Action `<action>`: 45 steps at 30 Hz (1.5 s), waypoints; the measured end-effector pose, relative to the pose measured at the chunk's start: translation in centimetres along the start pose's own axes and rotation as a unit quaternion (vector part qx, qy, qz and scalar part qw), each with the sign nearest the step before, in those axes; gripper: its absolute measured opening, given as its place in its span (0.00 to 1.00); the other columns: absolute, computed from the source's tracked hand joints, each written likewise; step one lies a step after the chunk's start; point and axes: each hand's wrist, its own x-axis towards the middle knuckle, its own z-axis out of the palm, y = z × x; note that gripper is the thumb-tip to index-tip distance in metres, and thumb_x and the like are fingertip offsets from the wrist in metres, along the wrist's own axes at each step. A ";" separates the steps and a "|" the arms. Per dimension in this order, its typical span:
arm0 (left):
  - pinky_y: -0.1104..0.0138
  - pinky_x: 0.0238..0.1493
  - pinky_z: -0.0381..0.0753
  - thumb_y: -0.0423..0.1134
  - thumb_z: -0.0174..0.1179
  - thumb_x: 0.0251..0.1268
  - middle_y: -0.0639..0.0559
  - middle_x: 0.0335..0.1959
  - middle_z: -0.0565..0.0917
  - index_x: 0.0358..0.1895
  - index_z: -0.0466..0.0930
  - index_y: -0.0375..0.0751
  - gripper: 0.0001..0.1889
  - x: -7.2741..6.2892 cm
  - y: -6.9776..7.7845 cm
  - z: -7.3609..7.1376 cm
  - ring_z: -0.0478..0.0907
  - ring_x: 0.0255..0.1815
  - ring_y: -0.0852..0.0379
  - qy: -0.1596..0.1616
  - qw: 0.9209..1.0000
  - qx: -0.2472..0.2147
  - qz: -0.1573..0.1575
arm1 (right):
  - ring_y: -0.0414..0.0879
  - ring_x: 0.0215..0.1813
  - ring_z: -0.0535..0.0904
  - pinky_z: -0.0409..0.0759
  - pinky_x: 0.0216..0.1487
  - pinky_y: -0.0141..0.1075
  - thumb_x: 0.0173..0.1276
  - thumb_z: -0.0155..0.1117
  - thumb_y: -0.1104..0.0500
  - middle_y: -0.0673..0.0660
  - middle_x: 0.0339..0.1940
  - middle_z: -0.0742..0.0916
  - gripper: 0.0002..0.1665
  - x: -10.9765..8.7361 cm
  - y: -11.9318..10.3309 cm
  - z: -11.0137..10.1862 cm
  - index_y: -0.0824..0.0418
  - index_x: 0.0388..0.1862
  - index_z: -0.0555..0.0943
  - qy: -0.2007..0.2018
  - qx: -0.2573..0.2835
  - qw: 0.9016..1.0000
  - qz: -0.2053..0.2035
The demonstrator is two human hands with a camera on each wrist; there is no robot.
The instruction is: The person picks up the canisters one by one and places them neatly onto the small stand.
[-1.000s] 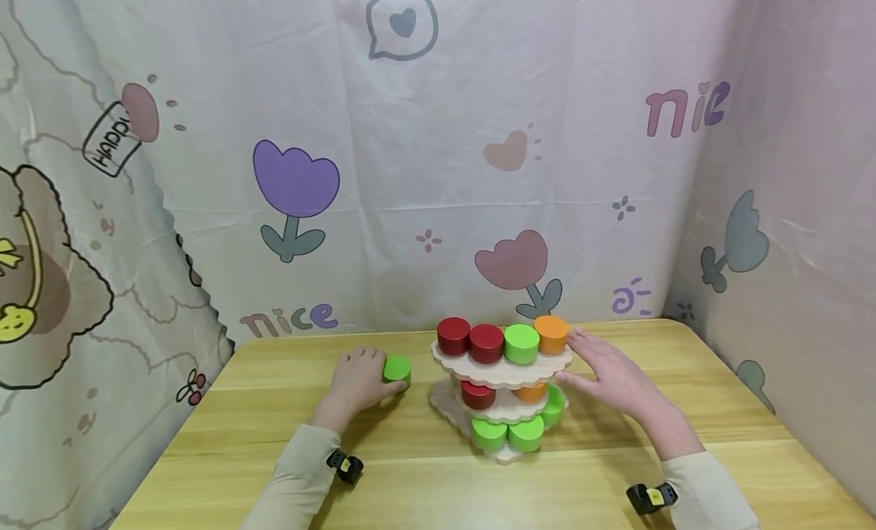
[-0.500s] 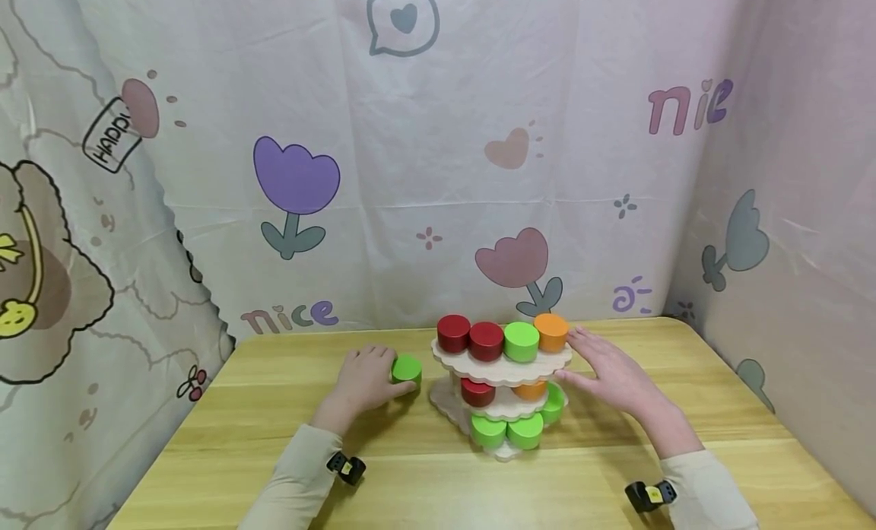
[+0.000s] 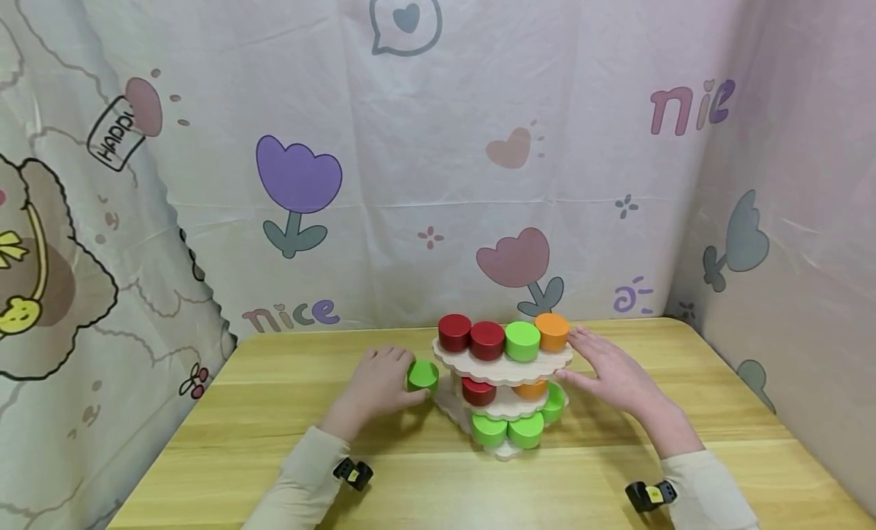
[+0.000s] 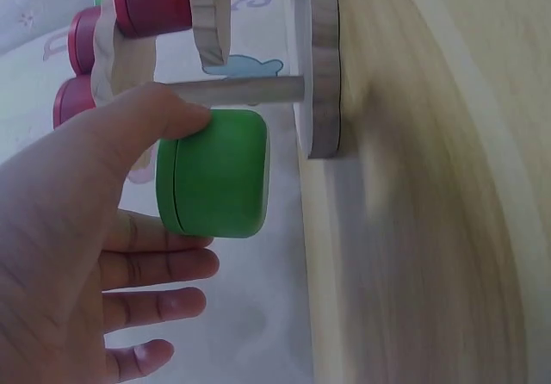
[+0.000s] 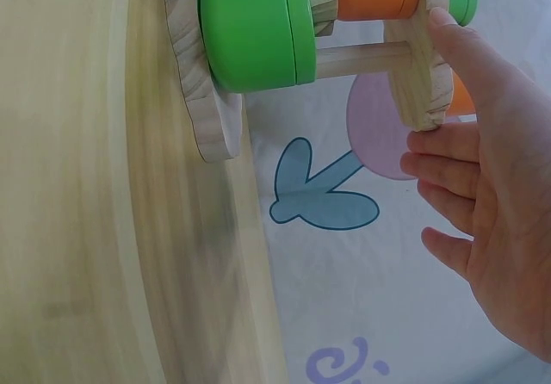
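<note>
My left hand pinches a green cylinder block between thumb and fingers, just left of a wooden tiered stand. In the left wrist view that green block hangs off the tabletop, its other fingers spread below. The stand's scalloped top tier carries two red blocks, a light green block and an orange block. With fingers fairly straight, my right hand rests at the right edge of this tier. Its thumb touches the wooden rim in the right wrist view.
The middle tier holds a red block and a partly hidden orange block. Several green blocks sit lower on the stand. A wooden table lies below, with a printed cloth hanging behind and at the sides.
My left hand has moved right with the green block, bringing it close to the stand's left side. The right hand and the stand have stayed in place.
</note>
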 end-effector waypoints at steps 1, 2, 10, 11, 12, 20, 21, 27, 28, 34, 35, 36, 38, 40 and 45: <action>0.49 0.60 0.69 0.66 0.60 0.53 0.50 0.52 0.81 0.50 0.77 0.45 0.31 0.0 0.2 -0.1 0.74 0.57 0.49 -0.001 1.000 -0.002 0.004 | 0.65 0.76 0.60 0.58 0.72 0.59 0.66 0.58 0.34 0.65 0.74 0.68 0.47 0.0 0.0 0.0 0.65 0.72 0.65 0.000 0.000 1.000 0.000; 0.49 0.60 0.69 0.66 0.60 0.54 0.49 0.53 0.81 0.50 0.77 0.45 0.31 -0.1 0.3 -0.1 0.74 0.58 0.49 -0.003 1.000 0.000 0.009 | 0.65 0.76 0.60 0.58 0.72 0.59 0.66 0.58 0.34 0.65 0.74 0.68 0.47 0.0 0.0 0.0 0.65 0.72 0.65 0.000 0.000 1.000 0.000; 0.49 0.59 0.71 0.67 0.59 0.53 0.50 0.50 0.81 0.50 0.78 0.44 0.32 -0.1 1.2 0.4 0.74 0.55 0.50 -0.005 0.998 0.030 0.057 | 0.65 0.76 0.60 0.58 0.72 0.59 0.66 0.57 0.33 0.65 0.74 0.68 0.48 0.0 0.0 0.0 0.64 0.72 0.65 0.000 0.001 1.000 0.001; 0.50 0.58 0.71 0.67 0.58 0.53 0.51 0.49 0.81 0.50 0.78 0.44 0.32 -0.1 1.3 0.6 0.74 0.54 0.51 -0.007 0.997 0.035 0.061 | 0.65 0.76 0.60 0.58 0.72 0.59 0.66 0.57 0.33 0.65 0.74 0.68 0.48 0.0 0.0 0.0 0.64 0.72 0.65 -0.001 0.001 1.000 0.001; 0.51 0.57 0.71 0.67 0.58 0.53 0.51 0.49 0.81 0.50 0.78 0.44 0.32 -0.1 1.4 0.7 0.74 0.53 0.51 -0.008 0.997 0.039 0.066 | 0.65 0.76 0.60 0.58 0.72 0.59 0.66 0.57 0.33 0.65 0.74 0.68 0.48 0.0 0.0 0.0 0.64 0.72 0.65 -0.001 0.000 1.000 0.001; 0.54 0.54 0.72 0.68 0.59 0.52 0.53 0.46 0.80 0.50 0.78 0.45 0.32 -0.3 2.2 0.9 0.72 0.48 0.54 -0.018 0.995 0.043 0.084 | 0.65 0.75 0.60 0.58 0.72 0.59 0.66 0.57 0.33 0.66 0.74 0.68 0.48 0.0 0.0 0.0 0.65 0.72 0.65 -0.001 -0.003 1.000 0.001; 0.55 0.53 0.72 0.68 0.58 0.53 0.53 0.46 0.80 0.50 0.78 0.45 0.32 -0.3 2.3 0.9 0.72 0.48 0.54 -0.021 0.995 0.042 0.083 | 0.65 0.75 0.60 0.58 0.72 0.59 0.66 0.57 0.33 0.66 0.74 0.68 0.48 0.0 0.0 0.0 0.65 0.72 0.65 -0.001 -0.004 1.000 0.001; 0.56 0.52 0.71 0.69 0.58 0.53 0.54 0.47 0.80 0.51 0.77 0.47 0.32 -0.3 2.7 1.2 0.72 0.48 0.56 -0.031 0.995 0.045 0.084 | 0.65 0.75 0.60 0.58 0.72 0.59 0.66 0.57 0.34 0.66 0.74 0.67 0.48 0.0 0.0 0.0 0.65 0.72 0.65 -0.001 -0.003 1.000 0.002; 0.56 0.51 0.71 0.69 0.58 0.53 0.54 0.47 0.80 0.51 0.77 0.47 0.32 -0.2 2.7 1.3 0.71 0.48 0.56 -0.032 0.995 0.046 0.085 | 0.65 0.75 0.60 0.58 0.72 0.59 0.66 0.58 0.34 0.66 0.74 0.67 0.48 0.0 0.0 0.0 0.65 0.72 0.65 -0.002 -0.003 1.000 0.002; 0.57 0.51 0.71 0.69 0.57 0.54 0.54 0.47 0.80 0.52 0.77 0.47 0.33 -0.3 3.1 1.4 0.71 0.47 0.56 -0.036 0.994 0.044 0.089 | 0.65 0.75 0.60 0.58 0.72 0.59 0.66 0.58 0.34 0.66 0.74 0.67 0.48 0.0 0.0 0.0 0.65 0.72 0.65 -0.002 -0.002 1.000 0.004; 0.57 0.51 0.71 0.69 0.57 0.55 0.54 0.47 0.80 0.53 0.77 0.47 0.33 -0.3 3.2 1.4 0.71 0.47 0.56 -0.036 0.994 0.044 0.090 | 0.65 0.75 0.60 0.58 0.72 0.59 0.66 0.57 0.34 0.66 0.74 0.67 0.48 0.0 0.0 0.0 0.65 0.72 0.65 -0.002 -0.002 1.000 0.004; 0.57 0.52 0.71 0.69 0.57 0.55 0.54 0.48 0.80 0.53 0.77 0.47 0.33 -0.4 3.2 1.4 0.71 0.48 0.56 -0.036 0.994 0.045 0.091 | 0.65 0.75 0.60 0.58 0.72 0.59 0.66 0.57 0.34 0.66 0.74 0.67 0.48 -0.1 0.0 0.0 0.66 0.72 0.65 -0.002 -0.002 1.000 0.004; 0.57 0.52 0.71 0.69 0.56 0.56 0.54 0.48 0.80 0.53 0.77 0.46 0.33 -0.4 3.3 1.5 0.71 0.48 0.56 -0.036 0.994 0.047 0.092 | 0.65 0.75 0.60 0.58 0.72 0.59 0.66 0.58 0.34 0.66 0.74 0.67 0.48 0.0 -0.1 -0.1 0.66 0.72 0.65 -0.003 0.000 1.000 0.004; 0.57 0.52 0.71 0.69 0.56 0.56 0.54 0.49 0.80 0.54 0.77 0.46 0.33 -0.4 3.4 1.5 0.72 0.49 0.55 -0.035 0.994 0.049 0.093 | 0.65 0.75 0.60 0.58 0.72 0.59 0.66 0.58 0.34 0.66 0.75 0.67 0.48 -0.1 -0.1 -0.1 0.66 0.72 0.65 -0.003 0.002 1.000 0.004; 0.56 0.54 0.72 0.70 0.55 0.57 0.53 0.49 0.81 0.54 0.77 0.46 0.34 -0.5 3.8 1.4 0.73 0.50 0.55 -0.029 0.994 0.051 0.092 | 0.65 0.75 0.60 0.58 0.72 0.59 0.66 0.58 0.34 0.67 0.75 0.66 0.48 -0.1 -0.1 -0.1 0.66 0.72 0.65 -0.003 0.005 1.000 0.004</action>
